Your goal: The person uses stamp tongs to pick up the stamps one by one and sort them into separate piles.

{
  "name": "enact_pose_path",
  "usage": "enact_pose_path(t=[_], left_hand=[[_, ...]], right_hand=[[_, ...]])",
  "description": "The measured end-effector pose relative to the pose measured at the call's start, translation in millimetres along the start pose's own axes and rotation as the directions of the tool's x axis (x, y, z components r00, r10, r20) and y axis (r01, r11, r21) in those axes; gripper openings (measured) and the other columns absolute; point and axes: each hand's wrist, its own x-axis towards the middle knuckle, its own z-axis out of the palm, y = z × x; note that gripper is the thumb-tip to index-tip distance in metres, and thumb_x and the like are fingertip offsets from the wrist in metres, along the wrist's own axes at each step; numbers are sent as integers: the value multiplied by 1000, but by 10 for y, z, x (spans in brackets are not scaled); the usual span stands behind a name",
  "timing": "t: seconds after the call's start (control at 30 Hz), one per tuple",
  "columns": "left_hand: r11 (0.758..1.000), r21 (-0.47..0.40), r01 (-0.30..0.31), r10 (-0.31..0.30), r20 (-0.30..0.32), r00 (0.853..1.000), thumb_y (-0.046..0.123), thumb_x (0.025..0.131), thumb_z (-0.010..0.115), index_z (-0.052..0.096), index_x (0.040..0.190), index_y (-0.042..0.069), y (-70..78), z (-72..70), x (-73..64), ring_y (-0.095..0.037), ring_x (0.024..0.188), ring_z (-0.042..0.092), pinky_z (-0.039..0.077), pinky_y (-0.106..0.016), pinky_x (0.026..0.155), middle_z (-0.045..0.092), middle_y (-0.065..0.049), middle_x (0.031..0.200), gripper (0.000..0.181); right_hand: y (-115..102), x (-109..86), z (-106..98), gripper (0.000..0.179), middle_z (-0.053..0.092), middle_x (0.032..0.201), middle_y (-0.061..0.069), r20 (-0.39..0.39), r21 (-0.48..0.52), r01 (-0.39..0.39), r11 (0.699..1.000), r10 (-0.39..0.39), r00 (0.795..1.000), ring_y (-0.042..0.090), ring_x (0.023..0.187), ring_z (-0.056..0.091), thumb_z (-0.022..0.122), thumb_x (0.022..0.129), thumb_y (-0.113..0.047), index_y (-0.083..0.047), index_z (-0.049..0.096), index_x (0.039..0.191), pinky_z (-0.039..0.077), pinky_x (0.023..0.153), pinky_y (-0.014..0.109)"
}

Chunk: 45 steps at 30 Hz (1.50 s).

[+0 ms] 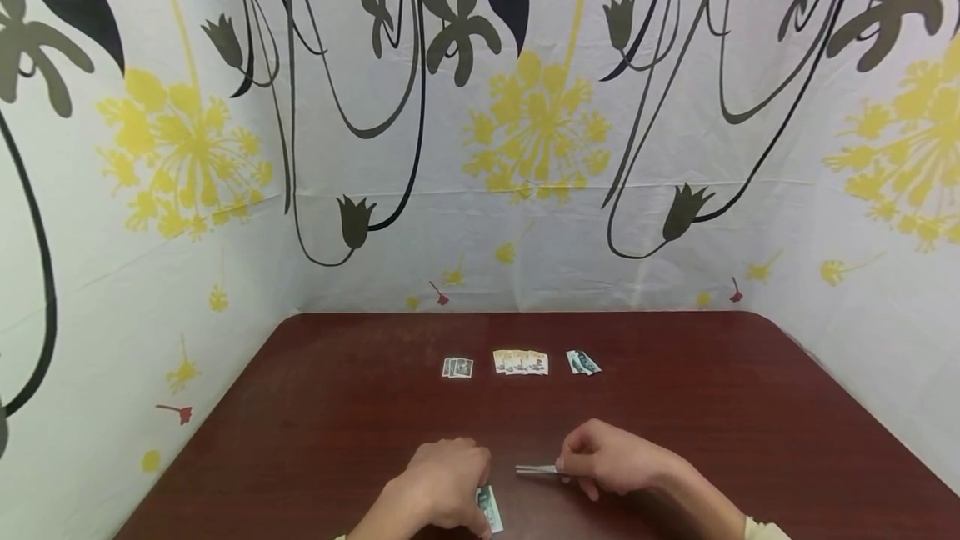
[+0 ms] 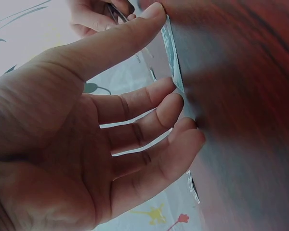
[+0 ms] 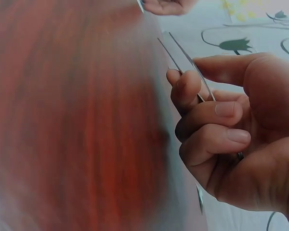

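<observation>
My left hand rests low over a green postage stamp that lies on the table near me. In the left wrist view the thumb tip touches one end of the stamp, and a fingertip is at the other end. The remaining fingers are loosely bent, their tips at the tabletop. My right hand grips a pair of metal tweezers between thumb and index finger, the other fingers curled. The tips of the tweezers stand slightly apart with nothing between them and point left toward the left hand.
Three groups of overlapping stamps lie farther back on the dark red wooden table: grey-green stamps at left, orange and white stamps in the middle, bluish-green stamps at right. Floral-print cloth surrounds the table's back and sides.
</observation>
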Motion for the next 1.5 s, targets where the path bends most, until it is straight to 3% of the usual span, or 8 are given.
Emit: enact_pose_path(t=[0.13,0.23,0.47,0.8,0.97,1.2,1.5], left_hand=[[1000,-6,-3,3,-11,1000,48,60,100,56,75,25,6,10,0,-8,66,49,41,-30,55,51,13,74,51],[1000,-13,-7,7,-22,1000,46,60,100,56,75,25,13,21,-1,-8,65,50,41,-31,55,52,13,73,51],[1000,-21,-11,10,-30,1000,43,58,101,56,79,25,35,31,-3,-10,65,53,42,-31,55,53,13,73,52],[1000,-29,-9,8,-21,1000,39,60,102,57,85,25,71,45,23,-10,63,55,44,-33,54,55,13,72,54],[999,-35,-10,10,-25,1000,40,61,101,57,88,24,70,41,18,-9,62,54,44,-32,54,55,13,73,54],[997,-78,14,-16,-24,1000,42,66,100,56,89,23,31,5,12,-9,62,52,43,-33,55,55,12,74,53],[996,-80,42,-40,23,999,42,68,99,58,89,22,5,-9,5,-12,70,59,48,-36,60,57,12,77,50]], right_hand=[[-8,25,67,30,50,58,31,47,19,8,1000,-9,999,1,41,37,62,103,-19,4,69,84,27,40,24],[-25,35,116,30,51,56,29,56,12,18,1000,-18,998,0,41,38,62,103,-19,3,68,83,28,40,23],[-75,56,228,29,53,50,16,49,-34,61,998,-59,997,-5,40,37,64,102,-18,0,67,79,26,40,21],[-114,77,325,32,59,54,23,42,-82,125,989,-122,992,-9,41,35,66,101,-16,-1,66,74,24,42,19],[-120,80,344,30,57,51,17,31,-111,149,983,-146,989,-9,43,37,67,99,-13,-1,65,71,26,44,18],[-130,62,300,21,53,52,-3,2,-136,145,980,-146,989,-6,46,44,69,97,-12,-5,71,77,31,47,17],[-92,-16,112,20,53,54,3,-28,-124,134,983,-138,990,-2,48,47,68,99,-12,-5,72,81,35,50,17]])
